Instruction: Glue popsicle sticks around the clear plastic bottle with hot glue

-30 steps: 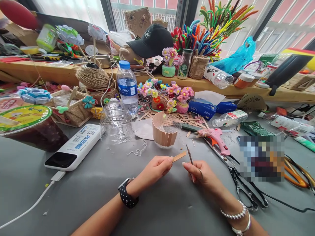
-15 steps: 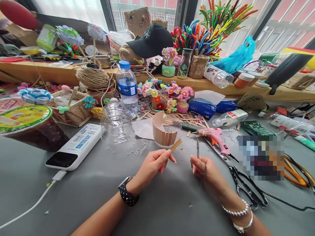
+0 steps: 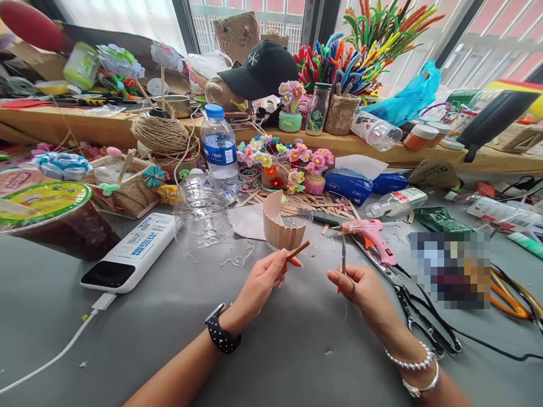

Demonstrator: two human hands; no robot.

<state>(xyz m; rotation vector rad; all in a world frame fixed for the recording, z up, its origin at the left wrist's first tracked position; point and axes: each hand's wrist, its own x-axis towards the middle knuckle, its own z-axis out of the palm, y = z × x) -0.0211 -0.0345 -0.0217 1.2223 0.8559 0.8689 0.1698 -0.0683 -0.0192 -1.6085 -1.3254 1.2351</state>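
Observation:
My left hand (image 3: 265,278) pinches a short wooden craft stick (image 3: 297,250) by one end, its free end pointing up and right toward a small cup clad in wooden sticks (image 3: 283,224). My right hand (image 3: 354,284) is closed on a small pair of scissors (image 3: 344,252), blades together and pointing straight up. The two hands hover a little above the grey table (image 3: 271,345), about a hand's width apart. A black watch sits on my left wrist, bead bracelets on my right.
A pink glue gun (image 3: 371,236) and large black scissors (image 3: 418,316) lie right of my right hand. A white power bank (image 3: 131,252), a cut clear bottle (image 3: 201,210) and a water bottle (image 3: 219,148) stand to the left. Loose craft sticks, flowers and pipe cleaners crowd the back.
Both hands have moved away from me toward the stick-clad cup. The stick has tilted upward and turned edge-on; the scissors have swung from leaning left to upright.

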